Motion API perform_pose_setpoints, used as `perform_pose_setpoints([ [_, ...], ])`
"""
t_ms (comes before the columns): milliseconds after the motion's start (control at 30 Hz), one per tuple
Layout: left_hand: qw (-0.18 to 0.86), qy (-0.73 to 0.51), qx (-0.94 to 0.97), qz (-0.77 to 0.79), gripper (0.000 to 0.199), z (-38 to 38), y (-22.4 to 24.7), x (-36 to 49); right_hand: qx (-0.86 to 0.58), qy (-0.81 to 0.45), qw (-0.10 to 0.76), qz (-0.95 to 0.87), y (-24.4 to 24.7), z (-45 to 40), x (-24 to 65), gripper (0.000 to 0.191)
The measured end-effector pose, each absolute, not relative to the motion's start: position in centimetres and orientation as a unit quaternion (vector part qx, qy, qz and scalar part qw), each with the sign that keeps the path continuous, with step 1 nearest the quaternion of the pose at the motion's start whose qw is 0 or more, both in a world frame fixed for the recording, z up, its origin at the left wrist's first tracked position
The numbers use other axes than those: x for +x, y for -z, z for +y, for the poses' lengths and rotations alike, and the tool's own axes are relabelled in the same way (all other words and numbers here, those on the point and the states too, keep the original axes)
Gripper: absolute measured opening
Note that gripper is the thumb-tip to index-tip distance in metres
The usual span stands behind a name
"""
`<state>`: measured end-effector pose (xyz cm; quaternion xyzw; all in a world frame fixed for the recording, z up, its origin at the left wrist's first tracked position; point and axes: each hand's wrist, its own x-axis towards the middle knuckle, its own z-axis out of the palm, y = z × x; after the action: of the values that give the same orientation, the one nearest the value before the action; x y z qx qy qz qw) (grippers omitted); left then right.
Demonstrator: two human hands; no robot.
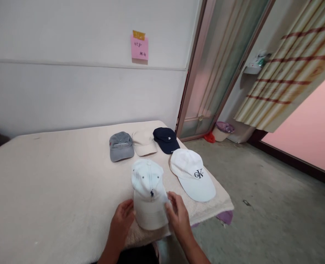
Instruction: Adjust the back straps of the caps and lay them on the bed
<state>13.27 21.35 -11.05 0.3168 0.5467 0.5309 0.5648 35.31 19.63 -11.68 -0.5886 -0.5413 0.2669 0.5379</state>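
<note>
A pale white baseball cap (148,179) with a small dark horse-rider logo lies at the front of the bed-like surface, brim towards me. My left hand (123,217) is at the left edge of its brim, fingers curled and thumb against the edge. On the opposite side my right hand (179,211) has its thumb on the brim's right edge, with the fingers bent beside it. To the right rests a white cap (188,167) with black letters. Behind stand a grey cap (121,145), a beige cap (144,143) and a navy cap (166,139) in a row.
A cream cloth (60,183) covers the surface, whose right edge drops to a grey floor (267,205). A white wall with a pink note (139,47) rises behind. A glass sliding door (206,73), a waste bin (223,131) and a curtain (289,69) are right.
</note>
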Motion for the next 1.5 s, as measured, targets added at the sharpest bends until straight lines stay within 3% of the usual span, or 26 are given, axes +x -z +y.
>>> perform_pose_setpoints([
  [133,0.533,-0.539,0.36,0.543,0.046,20.8,12.1,13.9,-0.574,-0.15,0.459,-0.661,13.2,17.7,34.6,0.053],
  [400,0.458,-0.555,0.437,0.539,0.039,22.0,12.5,15.4,-0.567,-0.105,0.45,-0.682,12.7,20.4,34.3,0.044],
  [600,0.397,-0.542,0.495,0.551,0.032,22.1,12.3,15.7,-0.54,-0.114,0.387,-0.739,12.3,20.1,34.6,0.069],
  [933,0.412,-0.479,0.515,0.58,0.026,21.4,11.3,15.8,-0.6,-0.101,0.464,-0.644,12.8,19.7,34.9,0.046],
  [1200,0.359,-0.46,0.528,0.618,0.036,21.5,11.4,16.5,-0.605,-0.098,0.519,-0.595,12.8,21.1,34.4,0.028],
  [1500,0.312,-0.461,0.534,0.636,0.028,21.8,11.4,16.8,-0.597,-0.115,0.532,-0.589,12.3,20.5,34.2,0.022],
])
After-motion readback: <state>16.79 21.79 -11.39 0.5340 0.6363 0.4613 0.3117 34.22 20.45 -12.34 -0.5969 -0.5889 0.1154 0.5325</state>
